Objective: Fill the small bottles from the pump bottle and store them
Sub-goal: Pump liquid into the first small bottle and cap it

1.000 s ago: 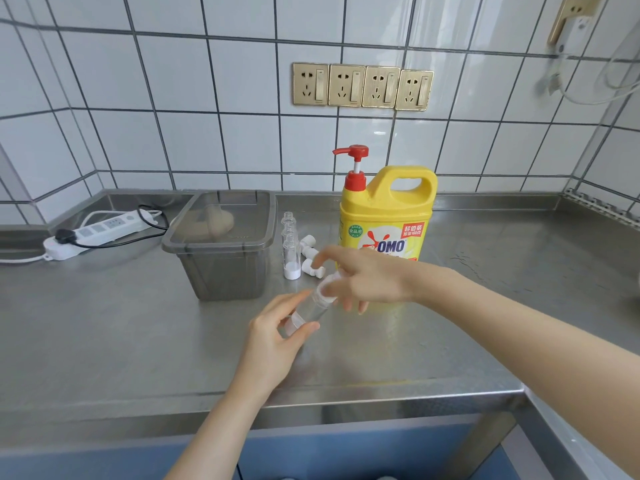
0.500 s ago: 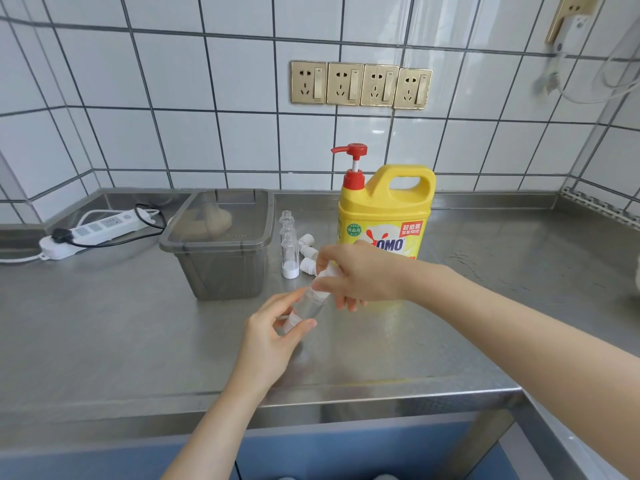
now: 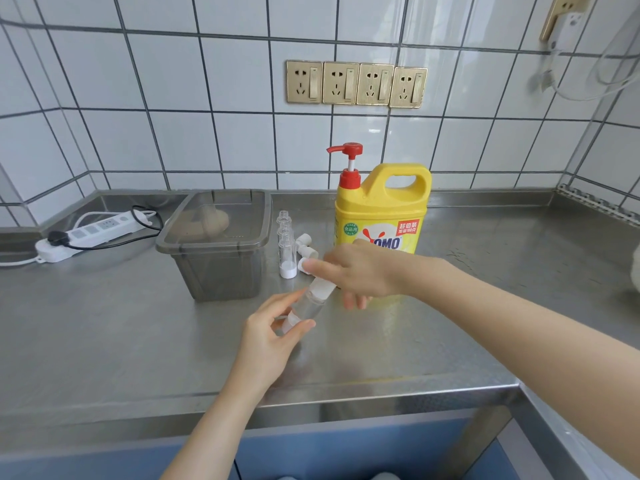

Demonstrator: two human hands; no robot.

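Both hands hold one small clear bottle [image 3: 309, 305] tilted above the steel desk [image 3: 450, 341], in front of the yellow pump bottle [image 3: 382, 216]. Left hand [image 3: 273, 336]: grip closed on the bottle's lower end, thumb and fingers around its white base. Right hand [image 3: 360, 271]: grip closed on the white cap [image 3: 322, 289] at the upper end. Upright on the desk between the grey lidded box [image 3: 218, 244] and the pump bottle: a row of empty small bottles [image 3: 286, 247], uncapped. Loose white caps [image 3: 306, 249] lie just beside them. Power strip [image 3: 90, 233] at far left.
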